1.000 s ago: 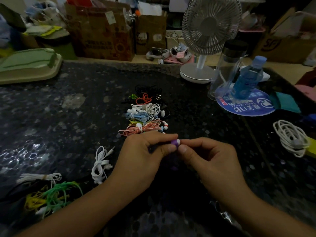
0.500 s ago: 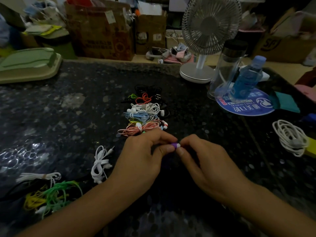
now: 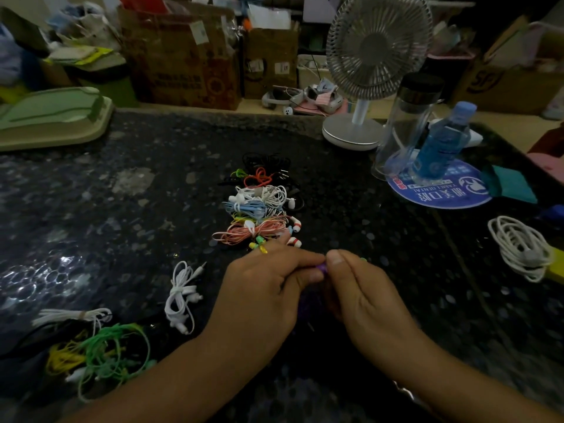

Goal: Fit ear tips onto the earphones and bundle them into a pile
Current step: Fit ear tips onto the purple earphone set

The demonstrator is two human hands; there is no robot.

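My left hand point(image 3: 262, 288) and my right hand point(image 3: 363, 297) meet in the middle, just in front of the pile of bundled earphones point(image 3: 259, 209). Between my fingertips I pinch a tiny purple earbud point(image 3: 321, 268). My left thumb and pointer finger curl around it from one side. My right thumb and fingers curl around it from the other side. Only a small purple bit shows, so I cannot tell if the ear tip is on it. A dark purple wire point(image 3: 305, 303) hangs down under my hands, but it is hard to see.

The pile sits on the dark speckled table point(image 3: 122, 227), just past my knuckles. It has black, orange, white, blue and pink bundles in a row. The pink bundle point(image 3: 250, 235) is the one closest to my left hand.

To the left of the pile, a little nearer to me, lies a loose white pair of earphones point(image 3: 181, 297). Further left from the pile, and close to my left arm, is a messy heap of green and yellow earphones point(image 3: 100, 355). A white bundle point(image 3: 73, 315) lies at its top edge.

To the right of the pile, far off, is a coil of white cable point(image 3: 518, 247). Behind the pile and to the right stand a white fan point(image 3: 366, 87), a clear bottle point(image 3: 406, 123) and a blue bottle point(image 3: 442, 141). The blue bottle stands on a round blue mat point(image 3: 442, 193). Far left of the pile is a green tray point(image 3: 52, 117).
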